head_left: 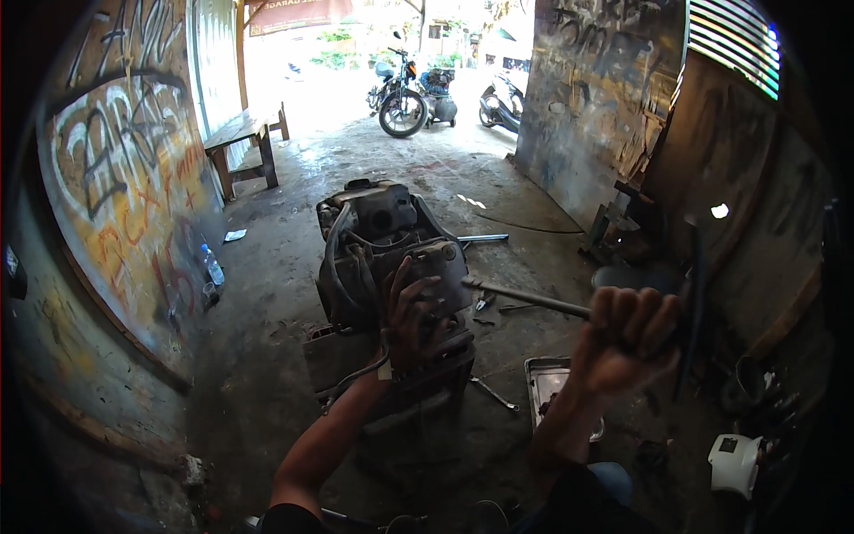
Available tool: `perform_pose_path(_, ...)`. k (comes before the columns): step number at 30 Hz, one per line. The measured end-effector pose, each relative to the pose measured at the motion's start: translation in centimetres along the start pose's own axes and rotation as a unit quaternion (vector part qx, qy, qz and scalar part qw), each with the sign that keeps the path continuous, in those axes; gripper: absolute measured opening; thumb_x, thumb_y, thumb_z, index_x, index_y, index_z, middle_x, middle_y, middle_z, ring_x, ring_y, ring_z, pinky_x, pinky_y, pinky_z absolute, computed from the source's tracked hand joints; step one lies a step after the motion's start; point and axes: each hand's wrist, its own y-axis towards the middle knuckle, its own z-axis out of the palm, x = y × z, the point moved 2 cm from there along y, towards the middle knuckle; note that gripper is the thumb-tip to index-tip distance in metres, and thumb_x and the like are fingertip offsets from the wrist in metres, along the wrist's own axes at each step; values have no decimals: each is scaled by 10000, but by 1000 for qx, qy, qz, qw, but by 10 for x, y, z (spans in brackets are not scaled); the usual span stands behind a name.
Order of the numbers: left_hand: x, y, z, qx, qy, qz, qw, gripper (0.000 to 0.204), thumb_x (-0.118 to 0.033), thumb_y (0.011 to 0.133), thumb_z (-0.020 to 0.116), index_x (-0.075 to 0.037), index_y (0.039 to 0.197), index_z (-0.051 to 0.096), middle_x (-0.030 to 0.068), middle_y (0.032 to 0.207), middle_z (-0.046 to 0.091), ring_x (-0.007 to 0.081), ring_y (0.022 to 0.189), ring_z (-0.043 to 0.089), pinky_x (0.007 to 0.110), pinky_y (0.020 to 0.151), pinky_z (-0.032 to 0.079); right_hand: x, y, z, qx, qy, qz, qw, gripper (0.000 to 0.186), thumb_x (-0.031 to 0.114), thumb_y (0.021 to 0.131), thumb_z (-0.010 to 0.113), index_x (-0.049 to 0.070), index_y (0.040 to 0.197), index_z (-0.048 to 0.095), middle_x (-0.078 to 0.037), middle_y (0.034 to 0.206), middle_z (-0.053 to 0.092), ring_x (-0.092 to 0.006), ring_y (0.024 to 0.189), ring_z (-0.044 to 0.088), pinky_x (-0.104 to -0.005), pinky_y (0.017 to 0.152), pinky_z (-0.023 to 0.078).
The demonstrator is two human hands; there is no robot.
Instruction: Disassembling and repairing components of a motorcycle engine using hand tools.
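Note:
A dark, grimy engine (pixel 372 289) sits on the floor in front of me. My left hand (pixel 414 320) is over its near right side, fingers partly spread; I cannot make out anything held in it. Off to the right, my right hand (pixel 630 343) is raised and wrapped round a T-handle wrench (pixel 534 301). The wrench's shaft points left, with its tip close to the engine's right side, and its crossbar stands beyond my knuckles. Whether the tip touches the engine, I cannot tell.
A metal tray (pixel 535 381) with small dark parts lies right of the engine, near a spanner (pixel 495 394). A steel bar (pixel 485 238) lies behind. A white plastic piece (pixel 735 465) is at lower right. Far off stand a bench (pixel 240 133) and a motorcycle (pixel 402 111).

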Motion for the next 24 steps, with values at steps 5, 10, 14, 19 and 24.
perform_pose_path(5,1,0,8,-11,-5,11,1000,382,-42,796,730,-39,1115,521,157,1302,541,470,1428,290,548,1131,304,-7,13,-1,26,-67,-85,994,490,451,978,546,180,619,353,48,534,249,-80,462,191,-270,443,169)
perform_pose_path(10,-2,5,13,-52,-11,4,999,493,-59,787,730,-37,1197,457,151,1285,545,481,1432,279,567,1140,293,-40,1,-9,-22,-64,-39,997,545,517,922,635,185,619,327,48,555,221,-84,492,188,-274,459,179)
perform_pose_path(14,-4,3,6,-42,13,7,999,457,-55,779,703,-35,1180,486,150,1306,519,486,1434,267,573,1155,272,-51,-1,-9,39,-29,-9,999,565,571,931,598,180,623,329,44,555,227,-86,483,196,-272,458,193)
perform_pose_path(19,1,-1,4,42,43,-6,998,347,-40,781,675,-32,1100,537,150,1326,483,496,1436,248,585,1158,260,-57,26,-8,-8,-51,1,999,512,500,968,543,168,638,337,42,565,229,-87,483,190,-268,477,192)
perform_pose_path(24,9,-5,15,-35,-21,4,999,362,-33,772,721,-33,1071,516,159,1270,498,488,1425,274,582,1147,275,-62,54,-17,32,-16,97,995,472,423,992,477,157,619,362,40,539,222,-80,446,196,-276,439,243)
